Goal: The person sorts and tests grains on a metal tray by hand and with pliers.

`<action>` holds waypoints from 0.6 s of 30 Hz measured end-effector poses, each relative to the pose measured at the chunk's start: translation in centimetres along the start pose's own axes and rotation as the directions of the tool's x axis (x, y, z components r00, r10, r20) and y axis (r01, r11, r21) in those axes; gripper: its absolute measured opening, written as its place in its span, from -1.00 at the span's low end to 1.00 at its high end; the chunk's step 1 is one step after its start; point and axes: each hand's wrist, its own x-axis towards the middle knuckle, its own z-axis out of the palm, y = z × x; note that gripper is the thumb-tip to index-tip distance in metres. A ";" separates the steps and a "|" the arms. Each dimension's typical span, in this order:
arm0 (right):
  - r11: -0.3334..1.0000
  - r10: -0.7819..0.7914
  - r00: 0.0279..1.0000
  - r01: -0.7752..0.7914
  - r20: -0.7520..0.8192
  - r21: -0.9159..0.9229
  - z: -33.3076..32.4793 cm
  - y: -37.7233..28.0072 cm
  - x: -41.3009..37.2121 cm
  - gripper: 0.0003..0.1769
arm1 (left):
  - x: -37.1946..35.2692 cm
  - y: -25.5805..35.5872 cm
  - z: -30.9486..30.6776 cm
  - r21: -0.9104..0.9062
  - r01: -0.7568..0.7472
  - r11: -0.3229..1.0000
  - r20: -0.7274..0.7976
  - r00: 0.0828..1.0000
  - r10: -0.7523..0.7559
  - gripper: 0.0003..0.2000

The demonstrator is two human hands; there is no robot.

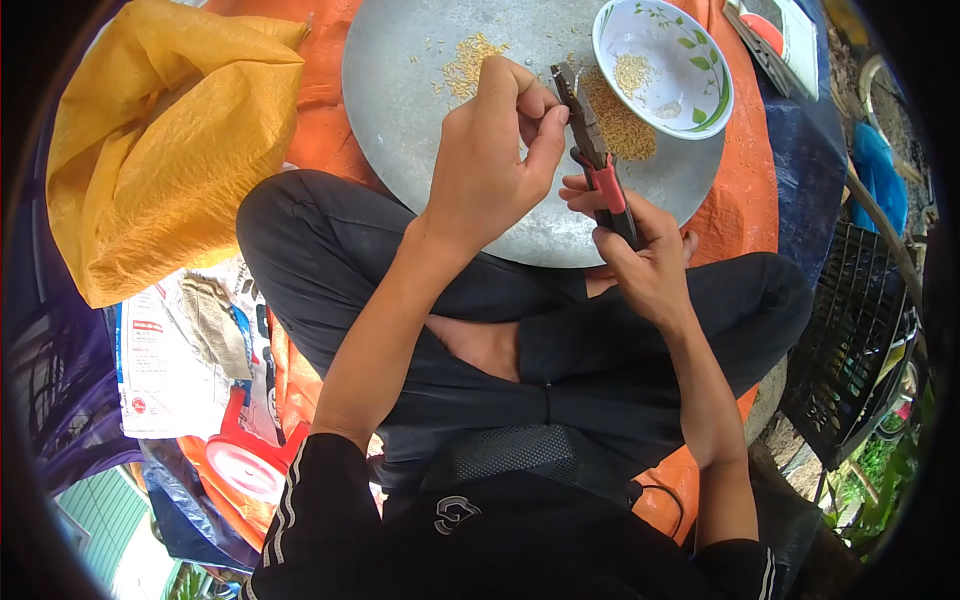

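Basically, R hand (645, 245) wraps red-gripped black metal pliers (606, 183), nose angled to L hand (490, 165), whose fingertips pinch; can't tell on what. Golden grain heap (627, 128) lies on round grey metal tray (395, 90) beside white leaf-print bowl (625, 35), prob. for short reach.

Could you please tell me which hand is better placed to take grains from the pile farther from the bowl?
Probably the left hand: it is nearer that grain pile and shows no tool, while the right hand is farther off and holds the pliers.
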 end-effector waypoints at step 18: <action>0.999 0.037 0.998 -0.037 0.042 0.019 -0.3 -0.2 0.0 -0.59 | 0.0 -0.5 0.2 0.086 -0.086 0.993 -0.006 0.996 0.087 -0.74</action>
